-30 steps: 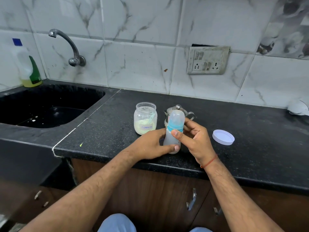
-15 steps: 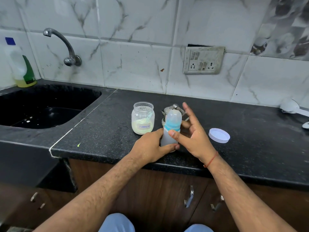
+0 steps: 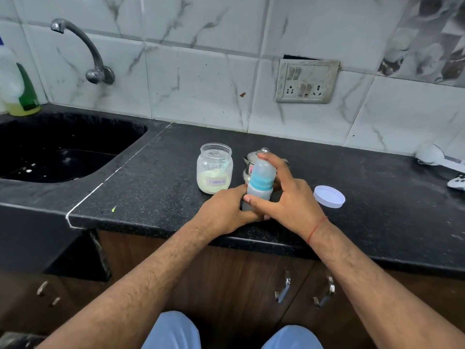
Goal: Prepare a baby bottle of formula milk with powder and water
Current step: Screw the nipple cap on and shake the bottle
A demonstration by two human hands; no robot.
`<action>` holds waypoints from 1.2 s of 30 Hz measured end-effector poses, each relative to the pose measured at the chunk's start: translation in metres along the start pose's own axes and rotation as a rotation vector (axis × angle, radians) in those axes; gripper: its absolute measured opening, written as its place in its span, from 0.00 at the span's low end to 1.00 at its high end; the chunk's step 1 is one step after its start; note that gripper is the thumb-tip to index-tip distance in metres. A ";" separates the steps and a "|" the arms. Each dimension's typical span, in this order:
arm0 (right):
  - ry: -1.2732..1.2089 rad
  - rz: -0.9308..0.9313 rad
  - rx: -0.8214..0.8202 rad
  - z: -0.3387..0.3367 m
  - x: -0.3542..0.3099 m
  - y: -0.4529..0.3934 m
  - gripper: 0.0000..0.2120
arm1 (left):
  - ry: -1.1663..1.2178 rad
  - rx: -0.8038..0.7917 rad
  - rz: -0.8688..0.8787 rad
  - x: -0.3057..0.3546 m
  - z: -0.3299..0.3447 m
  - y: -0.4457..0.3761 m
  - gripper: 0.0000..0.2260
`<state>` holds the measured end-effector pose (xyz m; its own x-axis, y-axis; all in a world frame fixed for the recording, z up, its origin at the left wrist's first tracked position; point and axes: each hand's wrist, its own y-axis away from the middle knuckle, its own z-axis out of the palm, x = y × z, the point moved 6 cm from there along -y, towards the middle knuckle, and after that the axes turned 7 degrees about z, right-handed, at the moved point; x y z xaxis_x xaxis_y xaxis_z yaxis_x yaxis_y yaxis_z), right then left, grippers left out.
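Marble-tile wall [image 3: 201, 79] w/ socket panel [image 3: 307, 81] (grimy), black counter [image 3: 377, 197], sink [image 3: 63, 152].

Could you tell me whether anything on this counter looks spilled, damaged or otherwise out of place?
Little stands out. The formula jar stands open, its white lid lying apart to the right of the hands. A small green speck sits near the counter's front edge. The switch plate looks grimy, with a dark gap above it.

One text can be read: the word "Formula", written by hand in blue on a white label [image 3: 217, 182] on the glass jar [image 3: 214, 168], just beside the left hand [image 3: 224, 210]. The last letters are perhaps unclear.
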<state>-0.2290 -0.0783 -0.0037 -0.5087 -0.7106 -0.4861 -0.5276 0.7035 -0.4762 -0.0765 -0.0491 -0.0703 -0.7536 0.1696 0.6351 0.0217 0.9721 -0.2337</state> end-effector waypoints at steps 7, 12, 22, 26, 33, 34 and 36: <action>-0.046 0.117 -0.001 0.008 0.001 0.013 0.51 | 0.055 -0.057 0.118 -0.005 -0.004 0.002 0.32; -0.797 0.255 0.492 -0.046 0.035 0.009 0.48 | 0.134 0.081 0.145 -0.004 -0.010 0.009 0.41; -1.209 0.477 0.471 -0.062 0.050 0.004 0.35 | 0.155 0.093 0.178 -0.002 -0.009 0.011 0.39; -1.148 0.485 0.438 -0.052 0.048 0.002 0.37 | 0.123 0.081 0.197 0.002 -0.010 0.011 0.37; -1.229 0.503 0.463 -0.057 0.050 -0.002 0.36 | 0.123 0.075 0.187 0.002 -0.010 0.010 0.36; -1.275 0.524 0.501 -0.060 0.053 -0.002 0.35 | 0.128 0.080 0.184 0.002 -0.009 0.010 0.36; -1.145 0.536 0.301 -0.050 0.042 -0.005 0.34 | 0.115 0.092 0.187 0.003 -0.009 0.011 0.37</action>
<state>-0.2817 -0.1117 0.0149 0.3378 -0.0306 -0.9407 -0.1925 0.9761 -0.1008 -0.0724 -0.0366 -0.0640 -0.6625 0.3679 0.6526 0.0899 0.9039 -0.4182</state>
